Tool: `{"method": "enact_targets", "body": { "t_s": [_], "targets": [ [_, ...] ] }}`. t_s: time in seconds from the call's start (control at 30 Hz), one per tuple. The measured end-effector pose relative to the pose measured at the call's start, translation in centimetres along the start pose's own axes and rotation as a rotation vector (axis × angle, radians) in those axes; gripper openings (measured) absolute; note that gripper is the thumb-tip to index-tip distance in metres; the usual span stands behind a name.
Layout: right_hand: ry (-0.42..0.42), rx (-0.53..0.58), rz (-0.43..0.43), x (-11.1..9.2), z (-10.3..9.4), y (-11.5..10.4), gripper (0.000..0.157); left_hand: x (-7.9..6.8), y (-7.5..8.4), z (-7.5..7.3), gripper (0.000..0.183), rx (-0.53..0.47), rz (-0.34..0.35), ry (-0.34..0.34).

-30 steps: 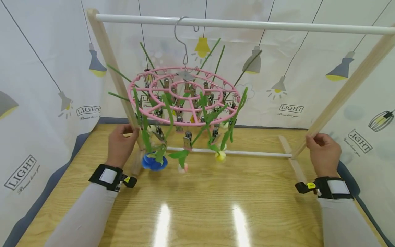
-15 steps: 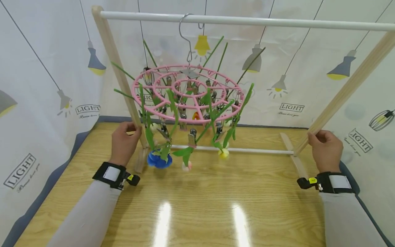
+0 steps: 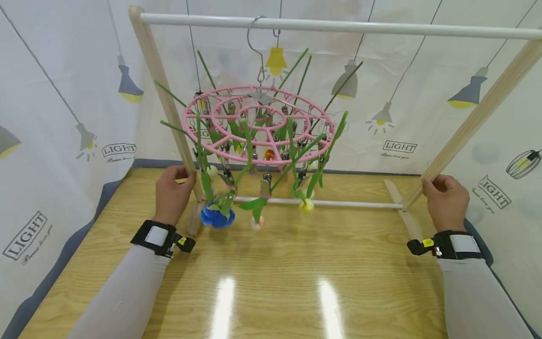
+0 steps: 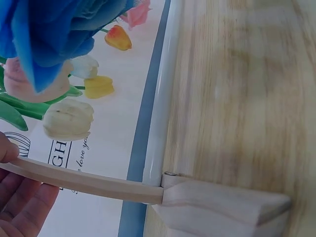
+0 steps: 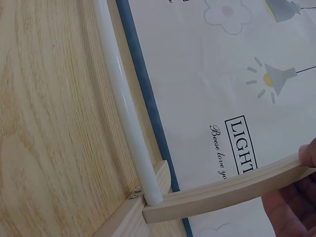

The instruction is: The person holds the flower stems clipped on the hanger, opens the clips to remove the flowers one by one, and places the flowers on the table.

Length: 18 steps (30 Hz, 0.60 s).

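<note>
A wooden rack with a white top bar (image 3: 338, 28) stands on the table. My left hand (image 3: 173, 193) pinches its left wooden post (image 3: 158, 80) low down, thumb on one side and fingers on the other in the left wrist view. On the opposite side my right hand (image 3: 446, 200) grips the right post (image 3: 478, 120) near its foot. From the top bar a pink round clip hanger (image 3: 271, 160) hangs by its metal hook (image 3: 250, 42). Artificial flowers dangle head-down from its clips, among them a blue flower (image 3: 217, 217) and a yellow tulip (image 3: 306, 205).
A white lower bar (image 3: 355, 204) joins the rack's wooden feet (image 3: 410, 225) close above the wood-grain table (image 3: 279, 282). Behind and at the sides hangs a white backdrop (image 3: 381, 150) printed with lamps. A second small hook (image 3: 277, 33) hangs at the top bar.
Rack, hanger and left hand have shifted slightly right and up in the head view. Both hands keep their hold on the posts.
</note>
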State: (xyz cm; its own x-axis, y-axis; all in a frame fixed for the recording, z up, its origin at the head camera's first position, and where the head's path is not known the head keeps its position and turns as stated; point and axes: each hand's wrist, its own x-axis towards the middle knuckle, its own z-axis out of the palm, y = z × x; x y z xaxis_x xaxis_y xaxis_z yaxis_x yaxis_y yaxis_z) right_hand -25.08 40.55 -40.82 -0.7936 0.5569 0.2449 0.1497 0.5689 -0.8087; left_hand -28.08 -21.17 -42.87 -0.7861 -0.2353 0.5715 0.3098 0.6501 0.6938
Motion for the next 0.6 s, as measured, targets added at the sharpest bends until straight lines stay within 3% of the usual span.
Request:
{"method": "enact_targets", "body": {
  "t_s": [0.23, 0.47, 0.6],
  "targets": [
    [0.006, -0.010, 0.000, -0.1, -0.2, -0.3, 0.043, 0.0, 0.1, 0.0, 0.024, -0.020, 0.029, -0.003],
    [-0.012, -0.089, -0.032, 0.0, -0.4, -0.4, 0.053, 0.0, 0.2, -0.4, 0.029, -0.004, 0.005, -0.056],
    [0.089, -0.054, -0.070, -0.6, -1.2, -1.5, 0.055, 0.3, 1.2, -1.5, 0.034, -0.016, 0.051, -0.058]
  ]
}}
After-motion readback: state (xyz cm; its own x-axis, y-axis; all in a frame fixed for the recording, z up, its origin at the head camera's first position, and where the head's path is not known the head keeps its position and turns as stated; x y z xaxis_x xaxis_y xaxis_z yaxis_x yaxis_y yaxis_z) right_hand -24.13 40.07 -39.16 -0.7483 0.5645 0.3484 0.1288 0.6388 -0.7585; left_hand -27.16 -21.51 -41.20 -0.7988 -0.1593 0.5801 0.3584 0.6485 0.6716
